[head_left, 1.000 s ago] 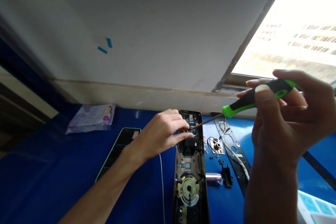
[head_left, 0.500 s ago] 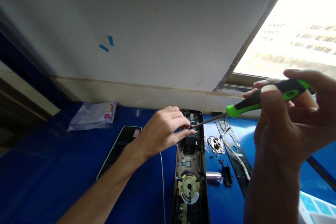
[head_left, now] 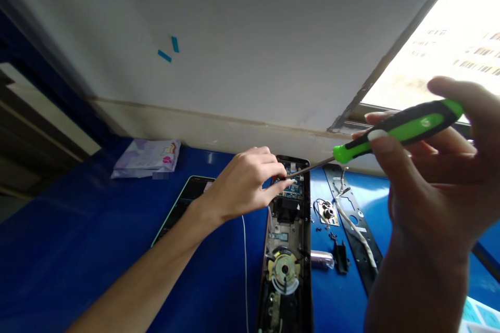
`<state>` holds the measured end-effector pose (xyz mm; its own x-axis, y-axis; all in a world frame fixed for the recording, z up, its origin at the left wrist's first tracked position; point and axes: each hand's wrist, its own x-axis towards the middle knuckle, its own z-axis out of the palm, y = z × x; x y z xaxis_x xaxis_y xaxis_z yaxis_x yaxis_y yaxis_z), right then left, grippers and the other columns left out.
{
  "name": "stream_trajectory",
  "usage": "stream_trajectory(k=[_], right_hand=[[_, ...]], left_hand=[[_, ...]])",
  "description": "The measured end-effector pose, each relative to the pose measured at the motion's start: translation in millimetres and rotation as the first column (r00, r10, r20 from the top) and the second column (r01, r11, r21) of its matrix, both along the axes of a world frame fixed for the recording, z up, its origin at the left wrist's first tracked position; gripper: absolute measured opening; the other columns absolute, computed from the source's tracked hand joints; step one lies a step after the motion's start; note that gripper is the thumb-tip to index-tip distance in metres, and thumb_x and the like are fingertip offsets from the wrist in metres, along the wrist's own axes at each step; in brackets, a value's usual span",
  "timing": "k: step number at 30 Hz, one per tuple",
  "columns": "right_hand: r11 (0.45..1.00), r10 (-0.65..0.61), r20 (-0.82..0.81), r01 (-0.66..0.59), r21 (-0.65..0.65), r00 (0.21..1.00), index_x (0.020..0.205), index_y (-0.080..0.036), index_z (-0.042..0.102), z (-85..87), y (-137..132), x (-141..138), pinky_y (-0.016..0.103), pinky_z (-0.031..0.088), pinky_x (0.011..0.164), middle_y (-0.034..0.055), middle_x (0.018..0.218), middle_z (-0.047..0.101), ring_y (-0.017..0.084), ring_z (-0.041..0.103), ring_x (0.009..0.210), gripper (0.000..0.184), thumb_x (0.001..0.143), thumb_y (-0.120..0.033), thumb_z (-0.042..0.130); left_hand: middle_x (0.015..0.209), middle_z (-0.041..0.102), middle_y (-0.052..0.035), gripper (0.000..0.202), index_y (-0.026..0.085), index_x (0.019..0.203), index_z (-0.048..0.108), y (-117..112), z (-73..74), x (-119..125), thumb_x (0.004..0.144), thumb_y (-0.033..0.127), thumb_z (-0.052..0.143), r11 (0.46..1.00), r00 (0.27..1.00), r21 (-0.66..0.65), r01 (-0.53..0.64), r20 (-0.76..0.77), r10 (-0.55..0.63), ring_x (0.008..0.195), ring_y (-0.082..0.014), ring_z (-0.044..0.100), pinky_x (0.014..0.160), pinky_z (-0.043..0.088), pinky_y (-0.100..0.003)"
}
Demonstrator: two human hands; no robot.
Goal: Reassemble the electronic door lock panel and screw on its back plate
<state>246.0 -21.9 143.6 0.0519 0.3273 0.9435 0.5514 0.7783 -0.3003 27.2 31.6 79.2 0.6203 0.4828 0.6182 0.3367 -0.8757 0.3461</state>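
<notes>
My right hand (head_left: 433, 166) is closed round the black-and-green handle of a screwdriver (head_left: 406, 127). The metal shaft slants down to the left, its tip ending between the fingers of my left hand (head_left: 258, 177). That hand is bent in a pinch over the blue circuit board (head_left: 296, 187); what lies between its thumb and forefinger is hidden. The board sits at the far end of a long, opened black device casing (head_left: 307, 229). Nearer me inside the casing is a round metal speaker-like part (head_left: 284, 268).
Right of the casing lie a small board with a round part (head_left: 328, 212), a pink-wrapped cylinder (head_left: 322, 259), a black plastic piece (head_left: 341, 257), tiny screws and a long black plate (head_left: 357, 218) with a white cable. A phone (head_left: 183, 203) and a packet (head_left: 147, 157) lie left.
The view has shifted slightly, so the table things appear a little further right and higher. The screwdriver handle has turned in my right hand, showing more green; my left hand stays at the board.
</notes>
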Motion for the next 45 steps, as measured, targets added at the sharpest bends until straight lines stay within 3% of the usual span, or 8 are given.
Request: stream_trajectory(k=[3,6,14,27,33,38,41,45], right_hand=[[0.999,0.019,0.007,-0.02,0.041,1.0,0.126,-0.032,0.077,0.8,-1,-5,0.03,0.073,0.066,-0.002,0.103,0.076,0.022,0.081,0.089,0.066,0.067,-0.007,0.089],[0.998,0.046,0.077,-0.048,0.028,0.996,0.13,-0.033,0.075,-1.1,-2,-7,0.032,0.074,0.069,-0.0014,0.107,0.078,0.023,0.081,0.094,0.075,0.064,0.0,0.089],[0.998,0.04,0.08,-0.036,-0.054,0.996,0.131,-0.036,0.074,-13.8,-6,-16,0.043,0.073,0.065,0.0004,0.112,0.08,0.025,0.08,0.086,0.063,0.073,-0.016,0.089],[0.99,0.099,0.201,-0.077,-0.115,0.975,0.136,-0.034,0.069,-17.0,-5,-26,0.042,0.072,0.071,0.0025,0.109,0.081,0.024,0.079,0.088,0.063,0.08,-0.008,0.084],[0.994,0.063,0.284,-0.035,-0.103,0.957,0.136,-0.033,0.07,-15.5,-3,-26,0.037,0.069,0.07,0.004,0.11,0.078,0.022,0.076,0.089,0.058,0.082,-0.017,0.084],[0.967,0.223,0.151,-0.199,-0.159,0.963,0.142,-0.033,0.066,-16.1,-2,-30,0.048,0.069,0.086,0.0041,0.135,0.075,0.026,0.078,0.11,0.05,0.099,-0.01,0.054],[0.973,0.22,0.102,-0.212,-0.089,0.97,0.133,-0.033,0.073,-17.6,-1,-31,0.044,0.07,0.076,0.0025,0.117,0.08,0.024,0.079,0.097,0.048,0.091,-0.009,0.07],[0.995,0.083,0.12,-0.076,-0.061,0.989,0.121,-0.034,0.078,-17.5,2,-27,0.038,0.066,0.068,0.0016,0.101,0.075,0.019,0.074,0.082,0.037,0.086,-0.02,0.081]], left_hand=[[0.094,0.075,-0.0066,0.013,0.014,0.093,0.079,1,3.6,-5,0.091,0.027,0.082,0.995,0.997,-0.074,0.06,-0.032,-0.063,0.094,-0.0205,0.066,0.083,0.055,-0.031],[0.106,0.073,-0.0089,0.032,0.015,0.108,0.08,2,7.4,-11,0.083,0.033,0.089,0.985,0.989,-0.142,0.094,-0.104,-0.109,0.104,-0.0231,0.065,0.089,0.056,-0.034],[0.109,0.069,-0.0095,0.051,0.017,0.116,0.081,6,9.4,-18,0.074,0.043,0.094,0.979,0.965,-0.195,0.063,-0.239,-0.11,0.099,-0.0233,0.066,0.087,0.057,-0.035],[0.113,0.07,-0.0107,0.05,0.019,0.113,0.082,9,4.2,-18,0.074,0.047,0.093,0.972,0.951,-0.235,0.009,-0.299,-0.081,0.102,-0.027,0.068,0.09,0.058,-0.04],[0.113,0.072,-0.0079,0.03,0.02,0.117,0.077,16,8.7,-28,0.093,0.039,0.072,0.949,0.982,-0.309,0.068,-0.145,-0.118,0.101,-0.0222,0.069,0.093,0.056,-0.035],[0.107,0.078,-0.0062,0.039,0.022,0.138,0.067,26,3.5,-32,0.104,0.038,0.055,0.928,0.992,-0.358,-0.106,-0.1,0.075,0.095,-0.021,0.072,0.089,0.054,-0.033],[0.106,0.08,-0.0061,0.048,0.021,0.15,0.058,31,-4.6,-31,0.107,0.042,0.049,0.897,0.994,-0.435,-0.083,-0.106,0.04,0.092,-0.0215,0.075,0.084,0.055,-0.031],[0.126,0.078,-0.0089,0.051,0.021,0.154,0.055,35,-8.5,-34,0.109,0.044,0.046,0.847,0.988,-0.531,0.029,-0.113,-0.104,0.11,-0.0229,0.074,0.097,0.055,-0.033]])
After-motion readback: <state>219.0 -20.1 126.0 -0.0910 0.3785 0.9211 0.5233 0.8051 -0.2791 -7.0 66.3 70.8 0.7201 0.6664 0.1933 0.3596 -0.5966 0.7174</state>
